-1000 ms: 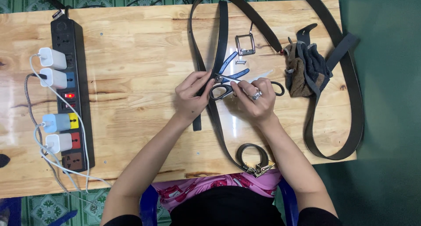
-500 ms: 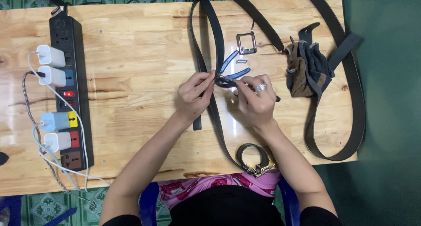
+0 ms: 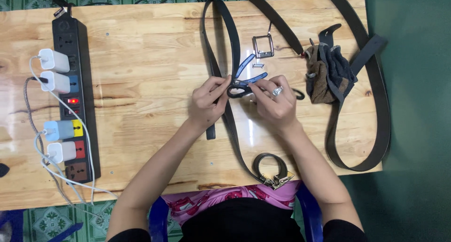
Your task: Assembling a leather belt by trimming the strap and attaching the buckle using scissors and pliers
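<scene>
Leftmost, a black power strip [image 3: 75, 96] with white chargers [image 3: 54, 60] plugged in, cables trailing off the wooden table [image 3: 141, 49]. Further right, left hand [image 3: 206, 103] pinching the dark belt strap [image 3: 233, 40] at mid-table. Just beside it, right hand [image 3: 275, 101], ring on one finger, gripping blue-handled pliers [image 3: 246, 77] closed against that strap, handles pointing away from the body. Beyond the hands, a loose metal buckle [image 3: 263, 46] with a small metal pin just below it. Near the front edge, a coiled belt end [image 3: 271, 168] with clasp. Rightmost, a bundled brown and dark cloth [image 3: 329, 73] inside a second belt loop [image 3: 376, 110].
</scene>
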